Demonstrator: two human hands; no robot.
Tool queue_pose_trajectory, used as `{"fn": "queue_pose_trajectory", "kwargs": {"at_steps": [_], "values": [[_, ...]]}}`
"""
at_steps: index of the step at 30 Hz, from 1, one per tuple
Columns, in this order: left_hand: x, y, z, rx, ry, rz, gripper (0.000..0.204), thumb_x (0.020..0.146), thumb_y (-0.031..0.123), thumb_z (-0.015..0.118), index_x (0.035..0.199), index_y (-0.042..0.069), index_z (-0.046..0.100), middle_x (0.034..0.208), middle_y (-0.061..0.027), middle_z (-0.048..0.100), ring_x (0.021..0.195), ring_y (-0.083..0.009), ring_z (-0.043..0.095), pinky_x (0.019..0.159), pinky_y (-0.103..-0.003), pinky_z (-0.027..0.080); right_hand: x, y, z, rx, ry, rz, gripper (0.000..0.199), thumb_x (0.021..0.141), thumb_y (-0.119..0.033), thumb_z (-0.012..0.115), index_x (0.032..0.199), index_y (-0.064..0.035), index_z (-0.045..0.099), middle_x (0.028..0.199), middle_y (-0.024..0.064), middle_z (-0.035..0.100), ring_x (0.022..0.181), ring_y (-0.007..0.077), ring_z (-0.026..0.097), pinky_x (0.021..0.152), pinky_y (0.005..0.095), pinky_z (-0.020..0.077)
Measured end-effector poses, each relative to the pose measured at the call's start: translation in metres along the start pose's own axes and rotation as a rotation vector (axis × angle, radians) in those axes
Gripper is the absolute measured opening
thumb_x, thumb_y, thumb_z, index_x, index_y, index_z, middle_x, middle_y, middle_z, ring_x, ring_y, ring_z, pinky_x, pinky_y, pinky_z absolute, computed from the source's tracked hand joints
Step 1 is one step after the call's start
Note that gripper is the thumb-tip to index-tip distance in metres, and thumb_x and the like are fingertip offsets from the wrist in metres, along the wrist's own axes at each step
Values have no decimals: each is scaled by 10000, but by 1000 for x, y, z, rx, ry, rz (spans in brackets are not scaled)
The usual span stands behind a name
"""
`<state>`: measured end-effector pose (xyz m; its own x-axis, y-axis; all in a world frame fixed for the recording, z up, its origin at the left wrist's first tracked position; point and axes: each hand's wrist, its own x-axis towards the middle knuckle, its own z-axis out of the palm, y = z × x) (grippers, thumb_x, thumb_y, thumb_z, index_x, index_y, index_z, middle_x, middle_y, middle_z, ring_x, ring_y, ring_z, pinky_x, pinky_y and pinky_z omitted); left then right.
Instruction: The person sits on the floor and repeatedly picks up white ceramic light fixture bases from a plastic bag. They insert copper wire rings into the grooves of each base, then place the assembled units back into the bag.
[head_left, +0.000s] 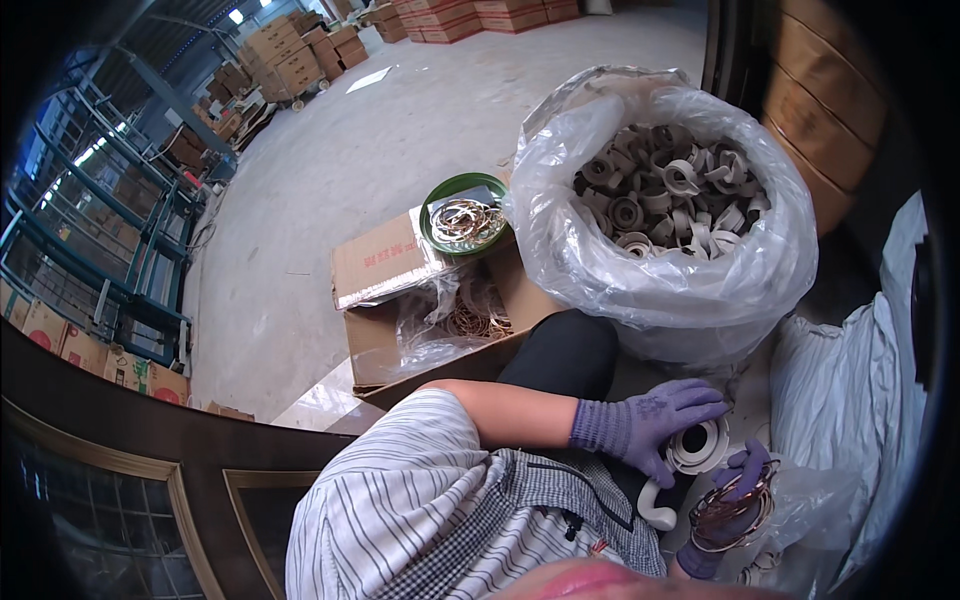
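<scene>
Purple knit gloves cover both hands. My left hand [650,425] grips a round off-white plastic ring part [697,446], fingers along its far edge and thumb on the near side. By that thumb is a curved white plastic piece [656,508]; whether it joins the ring part I cannot tell. To the right and nearer, my right hand [728,512] is curled with a bundle of thin copper-coloured rings [722,518] looped about its fingers. Its fingertips are close to the ring part; whether they touch it is unclear.
Ahead stands a large clear plastic bag [640,285] of grey-white plastic parts [680,185]. Left of it, an open carton [375,355] holds copper rings, with a green round tray [432,232] of metal rings on its flap. White sacking [835,410] lies right.
</scene>
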<state>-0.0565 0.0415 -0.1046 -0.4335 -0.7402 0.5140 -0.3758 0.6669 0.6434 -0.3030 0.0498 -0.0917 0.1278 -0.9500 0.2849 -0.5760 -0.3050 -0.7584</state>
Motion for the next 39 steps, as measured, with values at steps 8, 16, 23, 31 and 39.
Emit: {"fn": "queue_pose_trajectory", "kwargs": {"at_steps": [8,16,23,31,39], "values": [[15,39,-17,-586,24,-167,399,890,228,773,1228,28,700,1056,-112,710,936,-187,680,847,-320,538,0,-13,13,300,105,15,317,1016,-157,569,1246,52,634,1039,102,663,912,196,639,845,337,523],[29,42,-10,-1048,-168,-346,258,941,210,737,1102,10,713,844,-24,695,771,-93,654,703,-271,536,6,-13,9,123,97,-60,311,1012,-119,599,1271,50,633,1119,136,684,980,211,662,875,353,531],[33,43,-4,-1332,-275,-523,287,1016,231,678,1219,32,632,824,10,637,645,-32,574,590,-200,460,4,-15,8,401,15,49,388,1015,-196,608,1298,69,600,1128,127,643,992,214,660,871,366,565],[34,52,3,-826,49,-260,238,986,217,691,1112,15,679,988,-75,685,902,-164,663,802,-329,536,8,-24,4,172,65,-164,434,998,-257,648,1285,67,604,1176,144,642,1051,241,660,924,376,548],[34,61,-19,-452,195,-145,161,848,169,770,925,36,722,797,-100,668,712,-224,657,660,-359,510,7,-3,14,274,202,-115,428,995,-230,638,1314,54,605,1226,152,663,1090,245,664,933,381,548]]}}
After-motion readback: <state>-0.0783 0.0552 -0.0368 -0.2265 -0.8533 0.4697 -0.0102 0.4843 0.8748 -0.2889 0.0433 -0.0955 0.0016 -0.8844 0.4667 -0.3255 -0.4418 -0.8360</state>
